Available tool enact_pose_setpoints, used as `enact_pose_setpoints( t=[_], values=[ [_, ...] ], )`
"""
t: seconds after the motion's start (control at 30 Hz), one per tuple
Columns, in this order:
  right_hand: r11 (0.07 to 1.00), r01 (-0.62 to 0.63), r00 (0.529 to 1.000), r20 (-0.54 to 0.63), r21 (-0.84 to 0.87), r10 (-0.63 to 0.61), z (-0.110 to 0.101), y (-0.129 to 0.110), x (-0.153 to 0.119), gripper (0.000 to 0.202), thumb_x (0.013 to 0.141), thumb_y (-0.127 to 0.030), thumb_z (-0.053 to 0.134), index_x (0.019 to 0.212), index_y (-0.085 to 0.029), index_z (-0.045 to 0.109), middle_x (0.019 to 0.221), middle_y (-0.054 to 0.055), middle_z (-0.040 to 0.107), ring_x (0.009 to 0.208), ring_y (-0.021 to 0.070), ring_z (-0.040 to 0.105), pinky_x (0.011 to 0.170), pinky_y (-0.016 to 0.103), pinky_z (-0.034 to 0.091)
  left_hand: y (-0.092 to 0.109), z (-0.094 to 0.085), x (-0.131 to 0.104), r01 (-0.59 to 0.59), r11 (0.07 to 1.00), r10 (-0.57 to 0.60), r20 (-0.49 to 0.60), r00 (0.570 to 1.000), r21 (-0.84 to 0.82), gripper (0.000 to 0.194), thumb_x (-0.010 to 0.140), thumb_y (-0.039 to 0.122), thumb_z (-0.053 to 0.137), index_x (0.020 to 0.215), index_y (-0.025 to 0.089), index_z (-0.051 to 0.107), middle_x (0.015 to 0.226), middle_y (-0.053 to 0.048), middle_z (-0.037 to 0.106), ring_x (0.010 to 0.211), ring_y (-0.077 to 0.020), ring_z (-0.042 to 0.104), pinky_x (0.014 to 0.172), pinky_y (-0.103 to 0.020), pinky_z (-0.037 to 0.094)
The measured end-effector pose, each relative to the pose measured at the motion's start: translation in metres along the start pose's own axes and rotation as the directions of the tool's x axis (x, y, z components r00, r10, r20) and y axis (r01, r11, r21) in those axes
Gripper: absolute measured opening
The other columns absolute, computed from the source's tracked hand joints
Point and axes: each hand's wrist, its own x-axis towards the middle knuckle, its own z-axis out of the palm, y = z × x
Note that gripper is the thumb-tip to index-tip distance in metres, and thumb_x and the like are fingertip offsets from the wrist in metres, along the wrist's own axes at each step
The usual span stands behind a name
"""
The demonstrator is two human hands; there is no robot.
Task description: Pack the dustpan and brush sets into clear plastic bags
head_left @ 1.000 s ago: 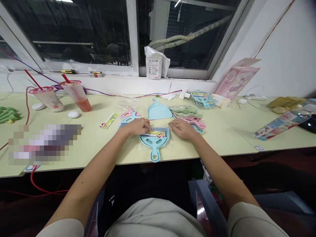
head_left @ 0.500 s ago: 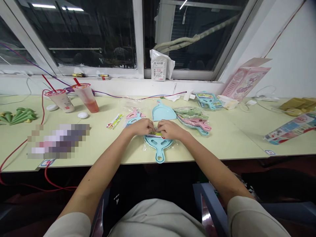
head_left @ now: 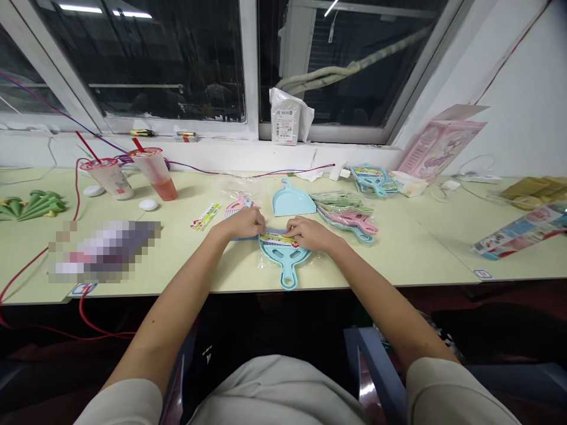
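A light blue dustpan and brush set (head_left: 289, 255) in a clear plastic bag lies at the table's front edge, its handle toward me. A yellow label card (head_left: 278, 239) shows across its top. My left hand (head_left: 248, 223) is closed at the upper left corner of the bag, apparently pinching the film. My right hand (head_left: 305, 231) presses closed fingers on the bag's upper right side, by the card. Just behind my hands lies a loose blue dustpan (head_left: 292, 202). Pink and blue brushes (head_left: 239, 203) lie beyond my left hand, partly hidden by it.
Bagged dustpan sets (head_left: 349, 218) are piled to the right, with more sets (head_left: 374, 180) behind. Another label card (head_left: 206, 216) lies left of the brushes. Two drink cups (head_left: 155, 174) stand at the back left. A red cable (head_left: 44, 254) runs down the left side.
My left hand has moved left, away from my right hand, along the bag's top edge. More of the yellow card now shows between them.
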Motion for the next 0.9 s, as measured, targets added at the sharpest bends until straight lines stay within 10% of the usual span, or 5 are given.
enact_pose_setpoints(
  t=[0.27,0.53,0.9],
  values=[
    [0.997,-0.065,0.998,0.012,0.035,0.065,-0.009,0.005,-0.009,0.051,0.091,-0.003,0.048,0.122,-0.024,0.082,0.122,0.009,0.072,0.119,0.0262,0.061,0.105,0.039,0.049,-0.009,-0.016,-0.008,0.128,0.967,-0.113,0.080,0.990,-0.222,0.026,0.078,0.028,0.059,0.082,0.027,0.084,0.126,0.002,0.078,0.116,-0.0234,0.070,0.100,-0.031,0.051],
    [0.996,-0.078,0.997,0.010,0.047,0.078,-0.008,0.002,-0.010,0.051,0.091,-0.003,0.046,0.122,-0.024,0.082,0.119,0.009,0.071,0.116,0.0255,0.060,0.103,0.038,0.049,-0.002,-0.006,-0.002,0.298,0.949,-0.306,-0.081,0.948,-0.098,0.036,0.087,0.048,0.061,0.064,0.021,0.065,0.064,-0.003,0.061,0.063,-0.0189,0.056,0.060,-0.033,0.036],
    [0.994,-0.074,0.997,-0.010,0.075,0.075,-0.006,0.003,-0.011,0.051,0.091,-0.004,0.046,0.122,-0.023,0.081,0.118,0.009,0.071,0.117,0.0264,0.060,0.104,0.041,0.050,-0.007,0.006,0.005,0.336,0.935,-0.333,0.046,0.942,-0.116,0.020,0.082,0.039,0.071,0.094,0.023,0.074,0.100,-0.005,0.076,0.089,-0.0232,0.069,0.074,-0.032,0.047]
  ],
)
